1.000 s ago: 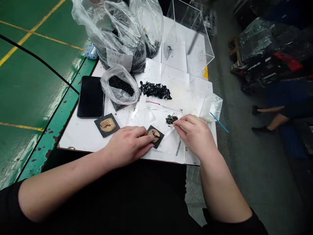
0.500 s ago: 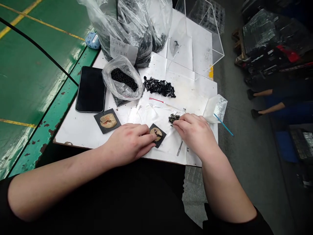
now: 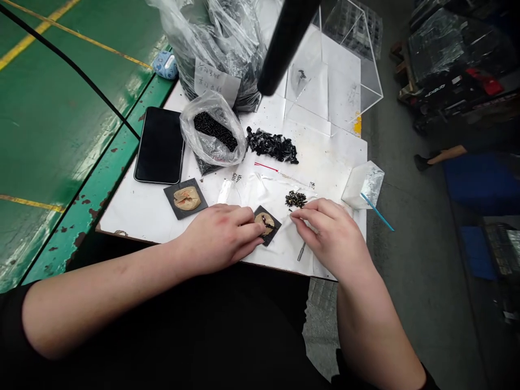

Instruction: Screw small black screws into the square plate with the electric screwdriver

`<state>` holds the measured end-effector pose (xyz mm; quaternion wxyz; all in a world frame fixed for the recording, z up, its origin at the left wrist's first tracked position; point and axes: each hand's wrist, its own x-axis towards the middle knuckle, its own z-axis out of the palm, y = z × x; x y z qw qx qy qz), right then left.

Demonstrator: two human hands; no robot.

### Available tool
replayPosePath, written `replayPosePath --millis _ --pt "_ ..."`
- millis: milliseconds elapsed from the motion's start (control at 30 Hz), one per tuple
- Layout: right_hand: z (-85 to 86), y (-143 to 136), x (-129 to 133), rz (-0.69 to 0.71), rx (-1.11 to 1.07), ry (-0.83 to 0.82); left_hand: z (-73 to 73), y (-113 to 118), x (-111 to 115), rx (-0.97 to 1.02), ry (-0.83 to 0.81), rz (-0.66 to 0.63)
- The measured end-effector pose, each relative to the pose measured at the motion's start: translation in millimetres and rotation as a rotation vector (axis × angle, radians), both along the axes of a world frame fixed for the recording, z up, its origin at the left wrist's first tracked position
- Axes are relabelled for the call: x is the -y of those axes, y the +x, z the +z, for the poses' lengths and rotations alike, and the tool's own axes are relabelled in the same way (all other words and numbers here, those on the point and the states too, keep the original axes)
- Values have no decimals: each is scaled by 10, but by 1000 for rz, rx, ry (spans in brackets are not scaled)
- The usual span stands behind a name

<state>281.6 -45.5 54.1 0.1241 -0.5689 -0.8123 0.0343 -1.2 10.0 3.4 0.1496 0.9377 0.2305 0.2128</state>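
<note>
My left hand (image 3: pixel 227 235) rests on the table's front part, its thumb and fingers closed on a small black part (image 3: pixel 267 222). That part lies on a dark square block (image 3: pixel 274 230) with a tan round middle. My right hand (image 3: pixel 331 235) is in a pinch, with a tiny dark piece like a screw (image 3: pixel 291 211) at its fingertips. Just beyond these fingers lies a pile of small black and gold screw-like pieces (image 3: pixel 296 199). A metal bit (image 3: pixel 301 252) lies between the hands. Left of my left hand sits a second dark block with a tan middle (image 3: pixel 187 199).
A black tablet or phone (image 3: pixel 160 145), an open bag of small black pieces (image 3: pixel 213 130) and a heap of black parts (image 3: pixel 272 145) lie farther back. Large plastic bags (image 3: pixel 227 49), a clear box (image 3: pixel 333 70) and a dark rod (image 3: pixel 284 51) stand beyond. A translucent container (image 3: pixel 363 185) sits right.
My right hand has drawn back slightly from the pile, and a tiny dark piece now shows at its fingertips. My left hand stays at the block. The view has shifted; a dark rod now shows at top.
</note>
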Motion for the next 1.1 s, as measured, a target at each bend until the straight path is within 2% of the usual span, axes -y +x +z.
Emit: replayPosePath --millis 133,300,633,933,1100 --pt "-17 -276 185 -19 -179 -9 -13 1 4 0 -13 0" --pt "-144 -463 276 -61 -131 75 -21 3 14 16 -27 2" --pt "-187 -510 299 -51 -73 122 -35 8 11 39 -6 -2" --pt "-215 -511 380 -128 -169 111 -15 1 7 35 -4 -16" --pt "-240 -532 388 -86 -203 118 -21 4 6 15 17 -16"
